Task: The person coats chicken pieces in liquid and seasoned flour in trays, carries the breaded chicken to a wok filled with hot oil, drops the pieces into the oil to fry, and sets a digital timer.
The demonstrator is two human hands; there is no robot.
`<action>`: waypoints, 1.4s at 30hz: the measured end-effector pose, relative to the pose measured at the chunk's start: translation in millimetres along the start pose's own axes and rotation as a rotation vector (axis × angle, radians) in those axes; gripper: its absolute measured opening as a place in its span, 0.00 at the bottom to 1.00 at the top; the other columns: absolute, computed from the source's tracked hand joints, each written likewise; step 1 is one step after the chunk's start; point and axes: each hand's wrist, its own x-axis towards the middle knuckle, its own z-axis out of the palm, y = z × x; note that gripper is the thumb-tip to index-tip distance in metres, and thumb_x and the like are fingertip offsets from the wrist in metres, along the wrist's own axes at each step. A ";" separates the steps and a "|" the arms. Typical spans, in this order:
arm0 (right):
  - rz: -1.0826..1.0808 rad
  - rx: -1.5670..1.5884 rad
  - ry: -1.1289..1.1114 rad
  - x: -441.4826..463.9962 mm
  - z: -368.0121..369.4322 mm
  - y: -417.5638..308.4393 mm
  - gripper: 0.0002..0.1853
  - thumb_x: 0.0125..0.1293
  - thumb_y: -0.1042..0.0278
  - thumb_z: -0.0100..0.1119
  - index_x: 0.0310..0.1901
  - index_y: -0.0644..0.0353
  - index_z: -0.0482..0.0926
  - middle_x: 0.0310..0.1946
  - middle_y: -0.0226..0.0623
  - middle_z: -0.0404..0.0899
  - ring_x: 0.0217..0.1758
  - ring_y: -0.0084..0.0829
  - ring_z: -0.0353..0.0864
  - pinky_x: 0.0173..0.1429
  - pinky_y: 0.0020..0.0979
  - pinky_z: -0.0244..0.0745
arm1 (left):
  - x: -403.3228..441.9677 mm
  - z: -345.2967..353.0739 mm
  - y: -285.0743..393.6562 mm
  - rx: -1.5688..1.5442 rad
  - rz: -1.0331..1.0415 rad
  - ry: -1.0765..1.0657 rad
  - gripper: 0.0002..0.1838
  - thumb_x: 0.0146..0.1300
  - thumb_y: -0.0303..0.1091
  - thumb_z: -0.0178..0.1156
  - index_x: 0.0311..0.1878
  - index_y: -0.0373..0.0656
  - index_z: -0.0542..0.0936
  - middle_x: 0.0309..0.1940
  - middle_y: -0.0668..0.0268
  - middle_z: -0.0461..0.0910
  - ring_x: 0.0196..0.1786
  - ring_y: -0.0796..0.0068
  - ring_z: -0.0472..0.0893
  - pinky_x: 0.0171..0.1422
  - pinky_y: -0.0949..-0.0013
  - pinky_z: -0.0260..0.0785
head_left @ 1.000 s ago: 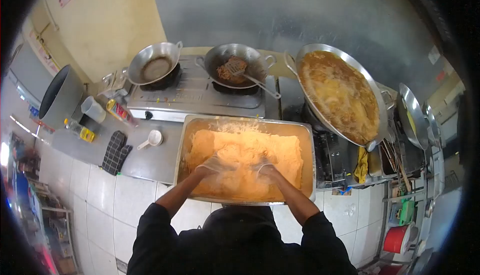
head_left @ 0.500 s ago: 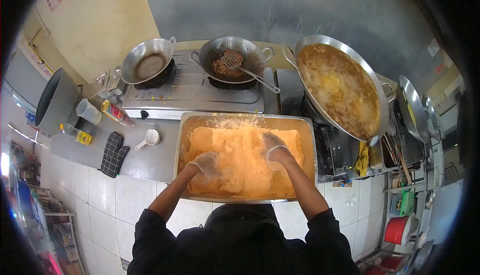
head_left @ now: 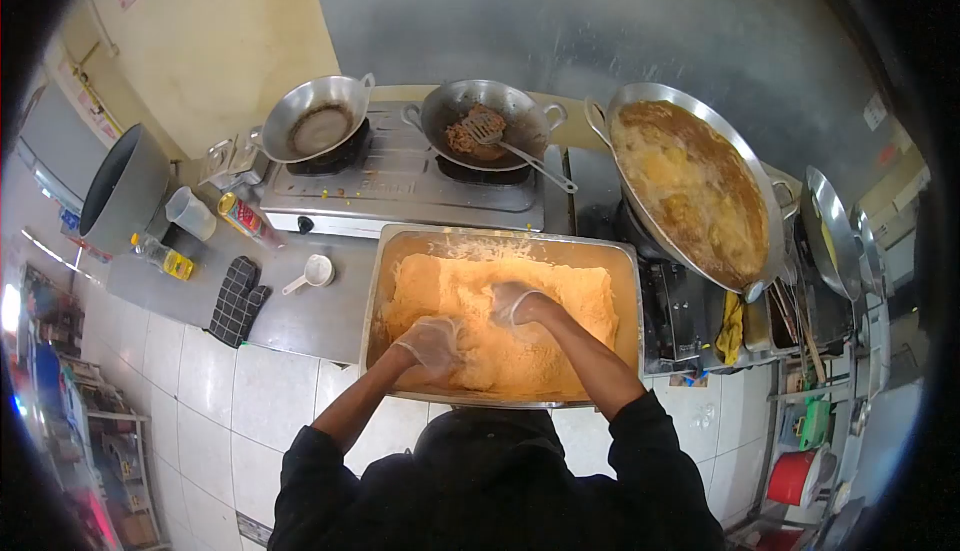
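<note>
A deep metal pan [head_left: 632,331] holds a thick bed of orange breading flour [head_left: 560,286], heaped and uneven. My left hand [head_left: 434,344], in a clear plastic glove, is down in the flour left of the pan's middle. Gloved the same way, my right hand [head_left: 514,304] reaches into the flour near the centre, a little farther from me. A gap of flour separates the two hands. Flour and the blurred glove plastic hide the fingers of both, so anything within them cannot be made out.
Behind the pan, a gas stove [head_left: 400,196] bears a wok [head_left: 318,131] and another wok [head_left: 455,101] with browned food and a slotted turner [head_left: 520,156]. A large wok of bubbling oil [head_left: 690,191] stands right. A measuring cup [head_left: 318,271] and checked oven mitt [head_left: 238,303] lie left.
My hands have come closer together: the right moved left toward the pan's centre, the left shifted slightly right. The whole view has moved a little to the right.
</note>
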 end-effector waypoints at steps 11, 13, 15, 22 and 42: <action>0.173 0.621 0.187 -91.0 5.5 86.2 0.13 0.60 0.70 0.59 0.47 0.64 0.79 0.28 0.34 0.79 0.28 0.28 0.75 0.34 0.34 0.72 | 25.4 -46.9 9.3 -0.023 -0.007 -0.209 0.28 0.63 0.58 0.56 0.48 0.40 0.82 0.43 0.49 0.83 0.46 0.52 0.83 0.51 0.56 0.75; 0.243 0.876 0.268 -105.8 21.6 94.8 0.13 0.61 0.74 0.59 0.47 0.65 0.78 0.27 0.33 0.78 0.30 0.29 0.76 0.36 0.34 0.74 | 29.5 -44.1 -14.6 -0.176 0.061 -0.139 0.29 0.64 0.59 0.56 0.51 0.39 0.80 0.47 0.48 0.82 0.50 0.52 0.82 0.54 0.57 0.74; 0.260 1.425 0.376 -104.6 38.5 107.5 0.17 0.62 0.72 0.61 0.53 0.67 0.76 0.30 0.30 0.79 0.31 0.27 0.75 0.38 0.32 0.75 | 38.8 -38.1 -31.5 -0.004 0.291 -0.080 0.28 0.66 0.58 0.55 0.54 0.41 0.79 0.48 0.51 0.81 0.49 0.53 0.81 0.55 0.57 0.74; 0.231 0.695 0.315 -137.9 -8.1 68.1 0.21 0.61 0.68 0.66 0.54 0.66 0.77 0.35 0.37 0.82 0.39 0.28 0.80 0.45 0.32 0.77 | 50.7 -82.2 6.7 -0.074 -0.051 0.132 0.21 0.70 0.50 0.53 0.50 0.43 0.82 0.40 0.51 0.81 0.43 0.56 0.82 0.50 0.56 0.75; 0.256 0.210 0.528 -131.4 -30.7 51.0 0.14 0.52 0.69 0.61 0.40 0.67 0.83 0.40 0.56 0.83 0.46 0.47 0.84 0.53 0.44 0.77 | 122.1 -100.7 70.1 -0.029 0.139 0.168 0.22 0.60 0.33 0.61 0.57 0.38 0.75 0.43 0.51 0.84 0.43 0.55 0.85 0.48 0.57 0.77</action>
